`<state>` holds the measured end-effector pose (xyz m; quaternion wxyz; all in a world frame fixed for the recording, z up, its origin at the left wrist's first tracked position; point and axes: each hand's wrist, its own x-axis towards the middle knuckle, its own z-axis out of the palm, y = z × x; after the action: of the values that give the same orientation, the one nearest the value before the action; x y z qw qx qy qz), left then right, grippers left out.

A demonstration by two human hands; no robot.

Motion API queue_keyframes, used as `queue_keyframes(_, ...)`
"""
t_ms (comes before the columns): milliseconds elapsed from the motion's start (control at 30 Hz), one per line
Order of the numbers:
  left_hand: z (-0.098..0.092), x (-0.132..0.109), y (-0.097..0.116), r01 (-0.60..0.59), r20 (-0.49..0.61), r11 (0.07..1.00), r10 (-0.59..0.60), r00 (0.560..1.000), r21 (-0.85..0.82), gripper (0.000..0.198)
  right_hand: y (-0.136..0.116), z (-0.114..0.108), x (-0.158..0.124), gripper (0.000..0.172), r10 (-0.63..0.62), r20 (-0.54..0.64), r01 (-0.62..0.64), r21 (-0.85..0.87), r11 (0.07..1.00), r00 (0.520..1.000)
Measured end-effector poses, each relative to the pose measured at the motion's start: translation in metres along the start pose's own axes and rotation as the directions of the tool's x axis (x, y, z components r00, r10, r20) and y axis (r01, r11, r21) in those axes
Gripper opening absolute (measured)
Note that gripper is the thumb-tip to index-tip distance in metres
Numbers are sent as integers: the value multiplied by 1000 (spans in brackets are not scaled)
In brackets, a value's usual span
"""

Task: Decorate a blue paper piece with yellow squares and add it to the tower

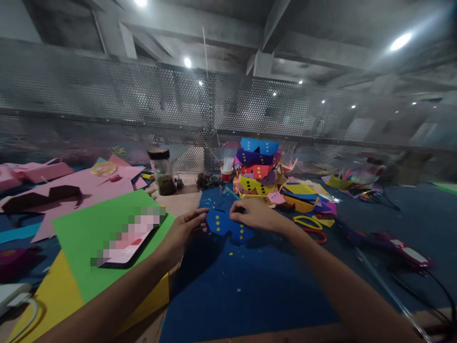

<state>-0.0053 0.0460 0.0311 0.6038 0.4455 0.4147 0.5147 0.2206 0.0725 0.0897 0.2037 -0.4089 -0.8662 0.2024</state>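
Observation:
A blue paper eye mask (228, 227) with yellow diamond shapes in a column on each side lies before me, on or just above a dark blue work surface (250, 295). My left hand (185, 228) has its thumb and fingers at the mask's left end, seemingly gripping that edge. Over the upper right part of the mask, my right hand (255, 214) is bent with thumb and forefinger together. What is between those fingertips is hidden. Tiny paper bits (231, 254) lie near the mask.
Behind my hands rises a stack of colourful paper masks (257, 171). A jar (164, 174) and a paper cup (226, 171) stand at the back. Left, a phone (132, 243) rests on green paper (85, 238). Scissors (309, 224) and a glue gun (400, 247) lie right.

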Motion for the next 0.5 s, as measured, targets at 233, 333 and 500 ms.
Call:
queue_keyframes(233,-3,2,0,72,14,993,-71,997,-98,37,3,4,-2,14,-5,-22,5,-1,1000,1000)
queue_keyframes(333,-1,0,2,99,29,986,-96,995,-132,33,5,4,-3,14,-6,-26,6,5,1000,1000)
queue_keyframes(500,2,-2,3,115,66,980,-105,992,-160,30,8,4,-6,15,-8,-46,8,-5,1000,999)
